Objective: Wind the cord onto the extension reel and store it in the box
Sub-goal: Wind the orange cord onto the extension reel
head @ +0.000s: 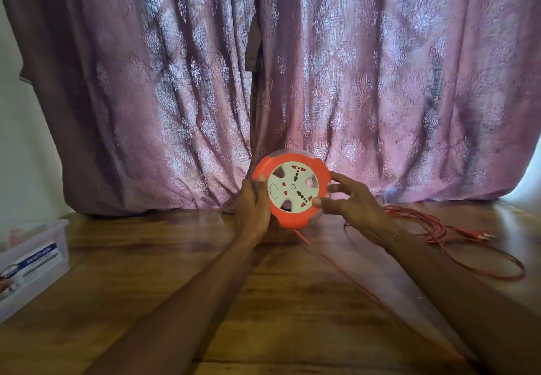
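A round orange extension reel (pixel 292 163) with a white socket face is held upright above the wooden table, its face towards me. My left hand (pixel 253 210) grips its left rim from below. My right hand (pixel 348 199) holds the right rim, thumb on the face's edge and fingers behind. A thin red cord (pixel 345 275) runs from under the reel down across the table towards me. More of the cord lies in loose loops (pixel 439 228) at the right, ending in a red plug (pixel 480 235).
A clear plastic box (pixel 35 281) with a printed label stands at the table's left edge. A purple patterned curtain (pixel 263 81) hangs right behind the table (pixel 175 257). A bracelet is on my right wrist.
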`<state>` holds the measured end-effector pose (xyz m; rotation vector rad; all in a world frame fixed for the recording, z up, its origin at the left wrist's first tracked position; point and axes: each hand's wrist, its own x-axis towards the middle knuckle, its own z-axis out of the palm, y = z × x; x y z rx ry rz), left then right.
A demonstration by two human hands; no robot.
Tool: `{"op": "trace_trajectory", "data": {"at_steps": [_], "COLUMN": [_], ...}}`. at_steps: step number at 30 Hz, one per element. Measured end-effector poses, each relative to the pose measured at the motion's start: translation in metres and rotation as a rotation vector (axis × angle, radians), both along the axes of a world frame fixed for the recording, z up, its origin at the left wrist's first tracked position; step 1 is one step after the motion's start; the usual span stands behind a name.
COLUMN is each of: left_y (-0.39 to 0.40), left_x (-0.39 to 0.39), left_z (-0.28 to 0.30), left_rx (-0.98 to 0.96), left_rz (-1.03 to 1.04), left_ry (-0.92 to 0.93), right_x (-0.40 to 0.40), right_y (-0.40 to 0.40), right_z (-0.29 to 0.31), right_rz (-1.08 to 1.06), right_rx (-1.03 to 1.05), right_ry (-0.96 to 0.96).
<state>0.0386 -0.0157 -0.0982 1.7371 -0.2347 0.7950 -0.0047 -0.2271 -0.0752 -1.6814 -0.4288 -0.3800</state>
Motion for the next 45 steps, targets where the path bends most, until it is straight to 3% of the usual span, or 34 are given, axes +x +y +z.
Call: {"op": "trace_trajectory", "data": {"at_steps": [5,9,13,15,19,23,35,41,45], "left_y": [0.005,0.012,0.016,0.014,0.010,0.010,0.007,0.004,0.005], "left_x": [0.001,0.005,0.010,0.011,0.011,0.015,0.020,0.008,0.004], "left_z": [0.021,0.046,0.058,0.059,0.063,0.066,0.066,0.070,0.074], "left_rx": [-0.021,-0.018,0.079,0.094,0.051,0.047,0.035,0.025,0.022], "left_rz": [-0.062,-0.094,-0.047,-0.024,-0.038,-0.106,-0.183,-0.142,-0.150], "left_ry": [-0.116,-0.175,-0.226,-0.222,-0.226,-0.262,-0.261,-0.271,-0.279], "right_x": [0.004,0.010,0.005,-0.001,-0.013,-0.017,-0.013,-0.014,-0.015], "right_y": [0.000,-0.003,-0.003,0.001,0.013,0.022,0.039,0.042,0.045], "right_z": [0.007,0.024,0.059,0.079,0.098,0.093,0.085,0.089,0.087], "right_rz": [-0.019,-0.135,-0.328,-0.299,-0.175,-0.200,-0.427,-0.719,-0.728], "right_rx": [-0.040,-0.192,-0.499,-0.688,-1.055,-1.245,-1.386,-1.180,-1.097], "right_ry": [-0.109,-0.194,-0.520,-0.665,-0.670,-0.742,-0.810,-0.746,-0.728]}}
